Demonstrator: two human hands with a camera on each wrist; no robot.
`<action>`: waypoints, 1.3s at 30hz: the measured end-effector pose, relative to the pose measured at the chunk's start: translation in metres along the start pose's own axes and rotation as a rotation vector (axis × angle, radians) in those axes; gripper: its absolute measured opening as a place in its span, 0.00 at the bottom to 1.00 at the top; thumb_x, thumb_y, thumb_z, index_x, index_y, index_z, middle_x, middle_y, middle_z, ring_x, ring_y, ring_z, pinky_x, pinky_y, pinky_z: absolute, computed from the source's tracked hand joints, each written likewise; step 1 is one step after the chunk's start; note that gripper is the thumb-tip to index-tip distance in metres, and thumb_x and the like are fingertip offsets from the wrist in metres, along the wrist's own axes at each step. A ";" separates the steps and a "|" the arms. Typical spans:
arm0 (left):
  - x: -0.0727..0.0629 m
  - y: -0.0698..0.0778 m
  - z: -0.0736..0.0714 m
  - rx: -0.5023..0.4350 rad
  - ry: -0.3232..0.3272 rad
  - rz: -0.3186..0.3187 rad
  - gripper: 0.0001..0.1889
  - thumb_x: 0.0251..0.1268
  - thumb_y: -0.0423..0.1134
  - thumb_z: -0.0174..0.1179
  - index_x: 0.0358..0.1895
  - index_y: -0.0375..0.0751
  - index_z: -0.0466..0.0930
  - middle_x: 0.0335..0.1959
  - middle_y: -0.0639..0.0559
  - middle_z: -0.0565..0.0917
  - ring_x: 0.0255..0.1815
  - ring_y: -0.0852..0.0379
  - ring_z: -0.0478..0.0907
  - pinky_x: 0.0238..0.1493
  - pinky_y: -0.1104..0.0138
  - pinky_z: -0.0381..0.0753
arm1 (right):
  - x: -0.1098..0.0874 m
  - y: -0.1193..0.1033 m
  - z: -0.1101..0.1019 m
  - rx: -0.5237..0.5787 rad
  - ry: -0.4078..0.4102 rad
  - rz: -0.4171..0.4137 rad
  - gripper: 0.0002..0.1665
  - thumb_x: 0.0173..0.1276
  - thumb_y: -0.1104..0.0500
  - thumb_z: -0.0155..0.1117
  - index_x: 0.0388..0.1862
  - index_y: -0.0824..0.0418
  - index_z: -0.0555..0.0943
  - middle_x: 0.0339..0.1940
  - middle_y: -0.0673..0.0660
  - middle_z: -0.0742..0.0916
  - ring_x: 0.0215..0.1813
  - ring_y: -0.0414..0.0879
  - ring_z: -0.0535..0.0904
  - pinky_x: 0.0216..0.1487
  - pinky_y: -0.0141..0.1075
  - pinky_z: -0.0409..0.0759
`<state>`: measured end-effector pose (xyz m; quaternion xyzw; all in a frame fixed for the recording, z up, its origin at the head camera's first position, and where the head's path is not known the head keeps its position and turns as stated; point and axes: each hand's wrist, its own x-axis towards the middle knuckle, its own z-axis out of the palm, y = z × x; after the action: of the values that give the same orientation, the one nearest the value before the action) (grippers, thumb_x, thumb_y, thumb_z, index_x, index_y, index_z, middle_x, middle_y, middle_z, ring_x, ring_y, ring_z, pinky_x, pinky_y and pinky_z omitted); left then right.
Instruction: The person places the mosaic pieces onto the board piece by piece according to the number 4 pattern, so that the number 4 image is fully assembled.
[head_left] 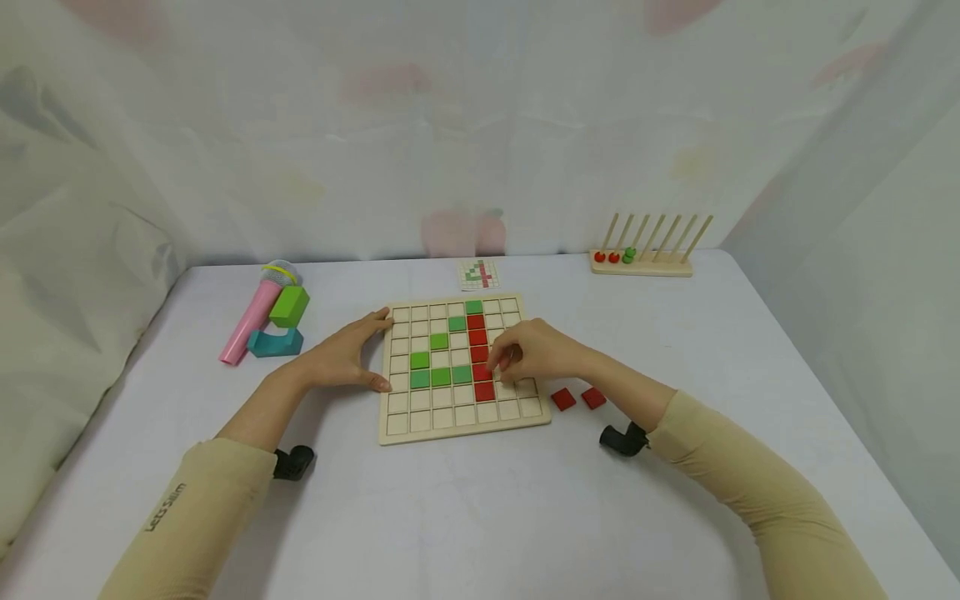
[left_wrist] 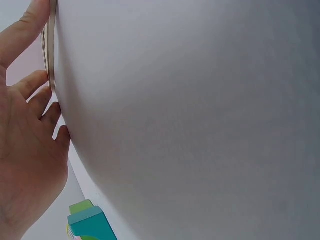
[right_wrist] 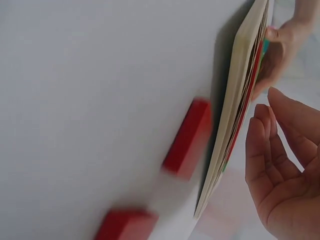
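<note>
A wooden grid board (head_left: 442, 417) lies on the table with several green tiles (head_left: 440, 377) and a column of several red tiles (head_left: 483, 391) in its squares. Spread along the board's left edge, my left hand (head_left: 337, 354) touches it with thumb and fingertips. My right hand (head_left: 543, 350) is over the board's right half, its loosely bent fingertips beside the red column. No tile shows between its thumb and fingers in the right wrist view. Two loose red tiles, one nearer the board (head_left: 563, 399) and one farther right (head_left: 594, 397), lie beside the board.
Behind the board is a small pattern card (head_left: 478, 275). A pegged wooden stand (head_left: 645, 268) with red and green beads stands back right. At left lie a pink microphone (head_left: 251, 325), a green block (head_left: 289, 306) and a teal curved block (head_left: 275, 342).
</note>
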<state>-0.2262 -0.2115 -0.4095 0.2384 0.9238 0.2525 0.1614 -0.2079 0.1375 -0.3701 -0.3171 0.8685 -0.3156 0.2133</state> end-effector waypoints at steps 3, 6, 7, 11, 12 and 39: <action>0.000 0.000 0.000 -0.002 -0.001 0.003 0.59 0.42 0.54 0.78 0.76 0.34 0.54 0.82 0.37 0.47 0.82 0.33 0.44 0.79 0.38 0.48 | -0.007 0.006 -0.006 0.005 0.011 0.022 0.09 0.59 0.63 0.72 0.40 0.57 0.87 0.33 0.50 0.88 0.35 0.38 0.81 0.39 0.29 0.81; 0.001 0.000 0.000 -0.002 -0.001 0.004 0.59 0.42 0.54 0.78 0.76 0.34 0.54 0.82 0.37 0.47 0.82 0.33 0.44 0.79 0.38 0.48 | -0.013 0.013 -0.013 0.010 0.019 0.057 0.08 0.59 0.63 0.72 0.39 0.58 0.86 0.31 0.50 0.86 0.35 0.40 0.80 0.39 0.31 0.81; 0.001 0.000 0.001 -0.001 -0.001 0.005 0.59 0.42 0.54 0.78 0.76 0.34 0.54 0.82 0.37 0.47 0.82 0.33 0.44 0.79 0.38 0.48 | -0.015 0.016 -0.015 0.012 0.018 0.062 0.08 0.60 0.63 0.71 0.39 0.58 0.85 0.31 0.50 0.86 0.35 0.41 0.80 0.39 0.32 0.81; 0.000 0.000 0.000 -0.002 -0.001 0.000 0.59 0.42 0.54 0.78 0.76 0.34 0.54 0.82 0.37 0.47 0.82 0.33 0.44 0.79 0.38 0.48 | -0.023 0.028 -0.022 0.019 -0.002 0.077 0.08 0.60 0.62 0.71 0.39 0.58 0.84 0.31 0.51 0.86 0.36 0.42 0.80 0.41 0.33 0.81; 0.000 0.000 0.000 -0.003 -0.001 -0.002 0.59 0.42 0.54 0.78 0.76 0.34 0.54 0.82 0.37 0.47 0.82 0.33 0.44 0.79 0.38 0.48 | -0.026 0.030 -0.024 0.020 -0.011 0.076 0.08 0.60 0.62 0.71 0.39 0.58 0.83 0.31 0.51 0.86 0.36 0.42 0.80 0.42 0.33 0.81; 0.000 0.000 0.000 -0.004 -0.003 0.003 0.59 0.42 0.54 0.78 0.76 0.34 0.54 0.82 0.37 0.47 0.82 0.32 0.45 0.79 0.38 0.48 | -0.053 0.053 -0.026 0.049 -0.239 0.061 0.18 0.50 0.60 0.80 0.40 0.52 0.85 0.41 0.48 0.87 0.44 0.45 0.76 0.46 0.31 0.78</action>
<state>-0.2260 -0.2116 -0.4094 0.2400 0.9226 0.2544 0.1627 -0.2071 0.2166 -0.3785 -0.3205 0.8381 -0.2900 0.3327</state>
